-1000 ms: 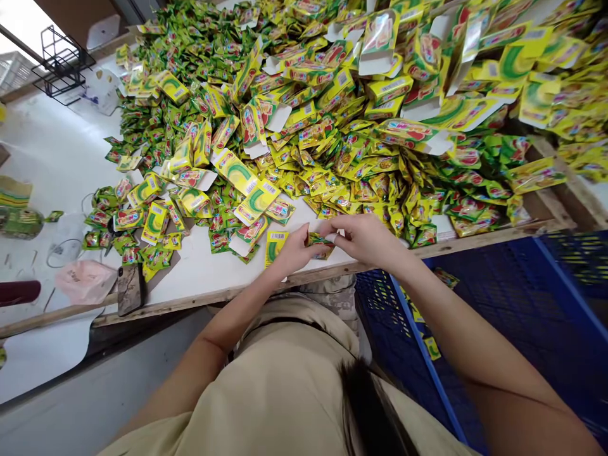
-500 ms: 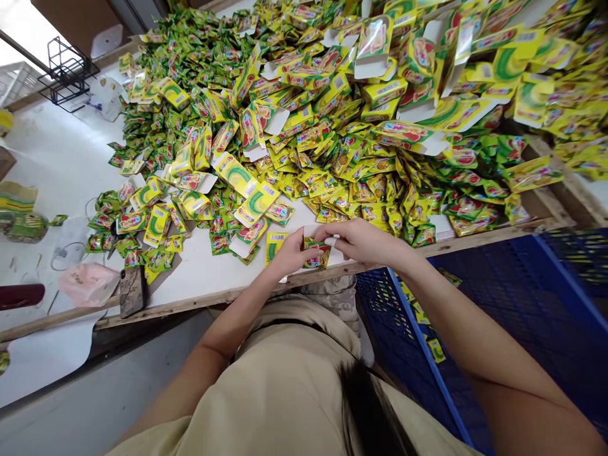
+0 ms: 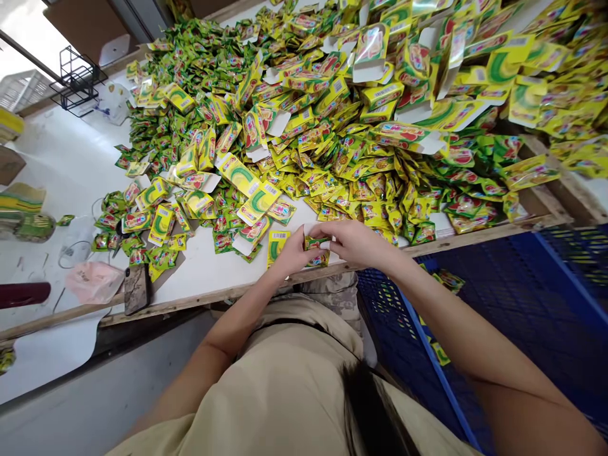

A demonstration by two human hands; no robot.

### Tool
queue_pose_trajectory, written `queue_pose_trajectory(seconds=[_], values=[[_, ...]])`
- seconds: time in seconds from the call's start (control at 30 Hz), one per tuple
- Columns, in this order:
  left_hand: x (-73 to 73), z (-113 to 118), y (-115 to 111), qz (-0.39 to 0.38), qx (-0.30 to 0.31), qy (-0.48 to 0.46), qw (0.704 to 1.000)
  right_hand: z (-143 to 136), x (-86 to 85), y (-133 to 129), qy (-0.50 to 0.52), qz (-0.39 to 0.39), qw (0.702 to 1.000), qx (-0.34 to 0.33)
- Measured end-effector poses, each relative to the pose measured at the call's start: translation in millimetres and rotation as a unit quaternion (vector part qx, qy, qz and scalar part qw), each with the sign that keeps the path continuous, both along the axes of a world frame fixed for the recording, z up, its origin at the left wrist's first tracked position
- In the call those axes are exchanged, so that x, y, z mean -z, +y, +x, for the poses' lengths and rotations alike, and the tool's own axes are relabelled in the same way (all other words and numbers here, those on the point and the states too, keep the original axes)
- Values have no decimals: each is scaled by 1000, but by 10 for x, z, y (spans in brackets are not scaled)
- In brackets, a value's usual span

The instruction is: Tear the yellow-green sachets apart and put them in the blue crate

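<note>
At the near table edge, my left hand (image 3: 293,253) and my right hand (image 3: 350,242) meet over a small green-and-yellow sachet (image 3: 319,252) with red print. The fingers of my left hand close on its left side. My right thumb and index finger pinch its right side, and part of it is hidden under them. A yellow carton (image 3: 276,244) with a barcode lies against the back of my left hand. Just beyond are an open carton (image 3: 254,234) with a white flap and a pile of yellow sachets (image 3: 365,202).
A large heap of green sachets (image 3: 190,60) and printed cartons (image 3: 382,95) covers the table. To the left are a phone (image 3: 137,290), a pink plastic bag (image 3: 92,282) and a black wire rack (image 3: 78,79). Blue crates (image 3: 430,342) with sachets stand below on the right.
The view has shifted slightly. My right fingers have moved a little on the sachet, now curled closer over its right side. My left hand keeps its place.
</note>
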State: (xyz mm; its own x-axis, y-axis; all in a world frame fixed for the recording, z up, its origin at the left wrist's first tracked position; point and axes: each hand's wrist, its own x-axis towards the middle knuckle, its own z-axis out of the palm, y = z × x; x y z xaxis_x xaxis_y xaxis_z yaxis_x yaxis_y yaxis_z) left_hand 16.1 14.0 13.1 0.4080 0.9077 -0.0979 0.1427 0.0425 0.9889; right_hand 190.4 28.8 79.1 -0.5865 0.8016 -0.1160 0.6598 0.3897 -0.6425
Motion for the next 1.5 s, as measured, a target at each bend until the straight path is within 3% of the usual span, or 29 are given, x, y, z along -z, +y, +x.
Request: queue_pose_trajectory(seconds=[0.2,0.47,0.57,0.87,1.13,1.37,1.5], values=[[23,23,-34,-32,-8,31,999,8,13,31,-5,-17,1000,16],[57,7,-9,-33,6,93,995,-50,-87,109,-148,-16,988,-34],[62,7,-6,-35,9,98,995,-40,-115,139,-128,-27,990,-44],[51,33,38,-21,8,114,993,10,-105,118,-86,-44,995,31],[63,36,8,-39,-33,99,994,46,-133,75,-59,-29,998,26],[-30,35,-19,20,10,138,990,31,-154,142,-103,-55,991,67],[-81,58,-48,36,14,171,985,13,-181,239,-160,-41,986,28]])
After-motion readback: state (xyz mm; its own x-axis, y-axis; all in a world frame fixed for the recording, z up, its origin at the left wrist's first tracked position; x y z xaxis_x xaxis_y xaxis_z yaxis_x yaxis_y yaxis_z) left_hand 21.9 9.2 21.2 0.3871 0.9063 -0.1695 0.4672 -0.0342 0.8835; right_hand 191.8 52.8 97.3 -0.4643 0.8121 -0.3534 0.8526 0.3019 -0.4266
